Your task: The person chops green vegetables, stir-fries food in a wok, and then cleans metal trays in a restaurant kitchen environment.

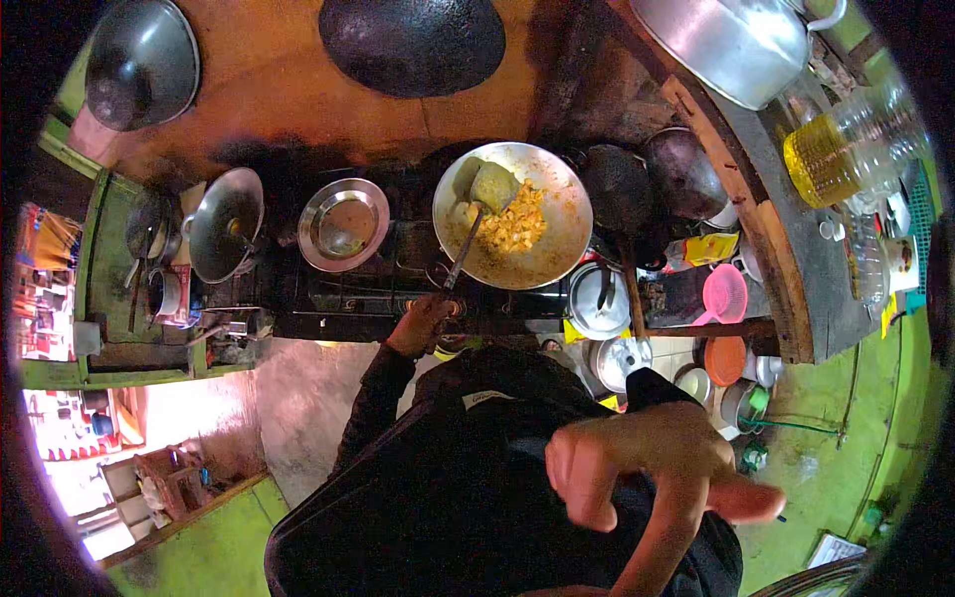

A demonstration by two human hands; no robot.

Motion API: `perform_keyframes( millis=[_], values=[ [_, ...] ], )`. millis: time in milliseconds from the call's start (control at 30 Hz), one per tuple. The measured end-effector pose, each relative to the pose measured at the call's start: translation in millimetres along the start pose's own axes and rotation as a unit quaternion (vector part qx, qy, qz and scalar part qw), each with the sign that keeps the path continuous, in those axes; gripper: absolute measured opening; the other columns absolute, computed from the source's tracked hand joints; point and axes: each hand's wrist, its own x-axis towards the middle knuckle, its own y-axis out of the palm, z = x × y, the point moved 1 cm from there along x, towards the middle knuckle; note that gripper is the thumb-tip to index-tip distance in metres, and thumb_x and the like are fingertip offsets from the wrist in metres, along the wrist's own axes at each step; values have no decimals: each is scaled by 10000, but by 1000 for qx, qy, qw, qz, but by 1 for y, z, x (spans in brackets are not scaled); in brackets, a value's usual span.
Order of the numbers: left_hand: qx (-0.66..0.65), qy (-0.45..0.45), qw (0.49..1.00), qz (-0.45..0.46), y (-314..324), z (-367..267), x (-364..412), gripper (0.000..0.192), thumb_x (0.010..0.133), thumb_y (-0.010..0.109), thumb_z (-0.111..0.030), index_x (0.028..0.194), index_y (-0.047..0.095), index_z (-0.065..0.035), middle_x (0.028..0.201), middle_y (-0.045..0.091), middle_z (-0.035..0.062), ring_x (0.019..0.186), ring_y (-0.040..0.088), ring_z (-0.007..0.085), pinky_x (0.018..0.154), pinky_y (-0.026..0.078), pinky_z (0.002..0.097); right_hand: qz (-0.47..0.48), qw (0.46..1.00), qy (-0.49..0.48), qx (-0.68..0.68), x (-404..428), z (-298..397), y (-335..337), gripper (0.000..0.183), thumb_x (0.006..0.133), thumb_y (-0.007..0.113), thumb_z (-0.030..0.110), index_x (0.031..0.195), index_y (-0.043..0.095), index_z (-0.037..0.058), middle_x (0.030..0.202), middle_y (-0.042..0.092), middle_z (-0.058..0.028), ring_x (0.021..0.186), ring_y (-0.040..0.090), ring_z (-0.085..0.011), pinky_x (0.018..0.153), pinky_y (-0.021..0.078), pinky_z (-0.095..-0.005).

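Note:
My left hand (421, 324) is closed around the long handle of a metal ladle or turner (494, 188). Its broad head rests in a light metal wok (571, 224) on the stove, against a heap of chopped yellow-orange food (515, 224). Brown oily bits coat the wok's inner wall. Close to the camera, above my dark clothing, my right hand (656, 463) is raised with its fingers apart and bent; I see nothing in it. A metal dish (307, 224) with a little brown liquid stands left of the wok.
Further left on the stove is a dark wok (216, 239). Blackened pans (615, 186), a lidded pot (599, 298) and a pink strainer (724, 293) lie to the right. A wooden-edged shelf (776, 261) holds a large aluminium pot (735, 48) and a bottle of yellow oil (821, 160).

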Motion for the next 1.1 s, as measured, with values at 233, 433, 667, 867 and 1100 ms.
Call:
perform_keyframes(
  millis=[233, 433, 667, 867, 1100],
  values=[
    [74, 111, 991, 3, -6, 40, 15, 304, 939, 563, -363, 1023, 543, -71, 609, 418, 2, 432, 385, 94, 384, 320, 272, 45, 978, 202, -41, -15, 6, -38, 842, 944, 217, 661, 958, 711, -20, 780, 529, -76, 729, 482, -214, 677, 385, -344],
    [166, 177, 970, -10, -15, 53, 14, 265, 957, 541, -340, 1041, 549, -89, 638, 438, 6, 509, 450, 99, 434, 370, 263, -183, 846, 425, -266, -41, -32, -70, 369, 993, 474, 285, 1235, 565, 22, 1199, 597, -108, 1041, 557, -193, 947, 414, -321],
    [223, 361, 905, -33, -12, 15, -15, 251, 964, 521, -346, 1089, 536, -129, 589, 406, -26, 421, 358, 67, 378, 289, 232, -227, 641, 375, -630, -170, -125, -193, 516, 911, 552, 105, 1403, 406, 158, 1080, 577, -240, 915, 593, -366, 824, 480, -416],
    [2, -15, 998, 66, 3, -44, -59, 309, 967, 509, -357, 1152, 510, -110, 674, 446, -33, 471, 365, 60, 408, 297, 234, -193, 562, 392, -702, -185, -148, -214, 677, 868, 581, 70, 1474, 312, 203, 1030, 521, -284, 902, 548, -416, 810, 456, -456],
    [44, -2, 998, 40, 8, -49, -62, 331, 966, 517, -343, 1155, 505, -72, 768, 476, 0, 589, 425, 61, 491, 358, 238, -200, 559, 424, -684, -190, -160, -202, 547, 880, 569, 144, 1403, 410, 171, 1033, 555, -252, 949, 569, -395, 808, 483, -462]
  ],
)
